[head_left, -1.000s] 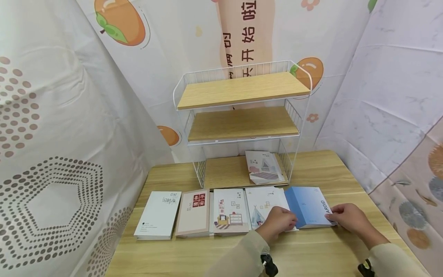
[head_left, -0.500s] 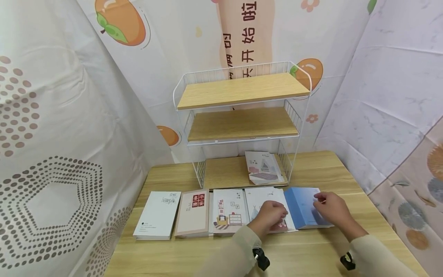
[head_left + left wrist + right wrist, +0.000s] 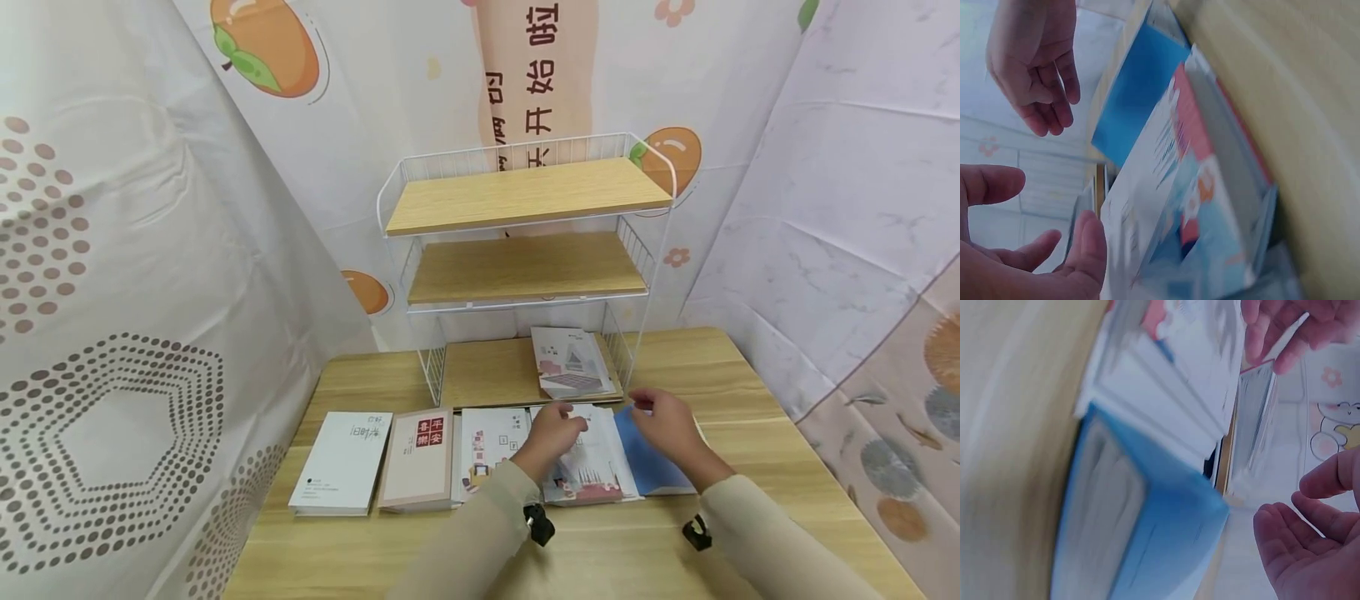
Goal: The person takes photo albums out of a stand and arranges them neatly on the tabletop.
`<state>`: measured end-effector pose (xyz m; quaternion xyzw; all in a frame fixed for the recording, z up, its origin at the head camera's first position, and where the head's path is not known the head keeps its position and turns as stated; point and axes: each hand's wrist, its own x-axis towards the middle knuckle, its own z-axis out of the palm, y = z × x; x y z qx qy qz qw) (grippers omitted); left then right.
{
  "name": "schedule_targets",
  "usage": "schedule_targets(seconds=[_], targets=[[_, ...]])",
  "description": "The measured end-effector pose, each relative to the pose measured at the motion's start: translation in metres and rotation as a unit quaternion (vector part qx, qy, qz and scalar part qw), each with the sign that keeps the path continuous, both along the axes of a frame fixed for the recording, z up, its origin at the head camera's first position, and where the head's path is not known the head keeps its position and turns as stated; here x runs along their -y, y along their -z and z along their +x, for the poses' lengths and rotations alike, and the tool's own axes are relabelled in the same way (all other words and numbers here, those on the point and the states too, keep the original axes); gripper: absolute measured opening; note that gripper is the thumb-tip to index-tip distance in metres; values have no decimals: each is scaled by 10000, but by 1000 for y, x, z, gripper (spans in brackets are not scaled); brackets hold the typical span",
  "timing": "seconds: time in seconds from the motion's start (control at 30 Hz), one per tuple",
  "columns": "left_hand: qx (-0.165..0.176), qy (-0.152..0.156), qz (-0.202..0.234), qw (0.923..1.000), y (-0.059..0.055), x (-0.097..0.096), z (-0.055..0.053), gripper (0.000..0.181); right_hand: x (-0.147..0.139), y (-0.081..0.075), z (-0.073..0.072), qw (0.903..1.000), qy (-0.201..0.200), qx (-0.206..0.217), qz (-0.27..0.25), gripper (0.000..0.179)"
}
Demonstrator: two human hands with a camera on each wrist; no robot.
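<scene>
My left hand (image 3: 553, 437) hovers over a white book with a tent picture (image 3: 600, 462), thumb and fingers apart and nothing between them. Over the far end of a blue book (image 3: 651, 467) is my right hand (image 3: 667, 425), its fingers bent loosely around empty air. In the left wrist view, the left hand (image 3: 1063, 262) is beside the tent-picture book (image 3: 1147, 187). The right wrist view has the blue book (image 3: 1175, 531) below the right hand (image 3: 1310, 544). On the rack's bottom shelf lies another illustrated book (image 3: 573, 362).
A white wire rack (image 3: 517, 296) with wooden shelves stands at the back. Left along the row lie a book with a furniture picture (image 3: 483, 437), a beige book with red squares (image 3: 416, 467) and a pale book (image 3: 341, 462). Printed cloth (image 3: 225, 250) hangs around the table (image 3: 622, 550).
My right hand has left the blue book's right edge and moved left and away from me, over its far end. The left hand has moved left and farther up over the tent-picture book.
</scene>
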<state>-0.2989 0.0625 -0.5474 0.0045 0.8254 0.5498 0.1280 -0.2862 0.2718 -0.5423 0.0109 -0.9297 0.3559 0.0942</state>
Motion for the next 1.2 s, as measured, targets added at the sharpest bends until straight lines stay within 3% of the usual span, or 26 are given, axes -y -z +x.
schedule_targets(seconds=[0.3,0.47,0.6,0.7,0.9,1.2], targets=[[-683,-423,-350,9962,-12,15,-26,50,26,-2,-28,9992,-163,355,-31,50],[-917,-687,-488,9922,-10,19,-37,51,33,3,-38,9988,-116,447,143,55],[-1028,-680,-228,9921,-5,19,-41,43,38,3,-39,9981,-27,588,167,58],[-894,-571,42,9943,-1,17,-43,38,41,3,-39,9970,21,714,306,60],[-334,-573,371,9971,4,11,-44,44,43,14,-43,9955,146,842,409,64],[-78,-685,586,9959,1,17,-46,37,49,21,-47,9955,160,902,242,53]])
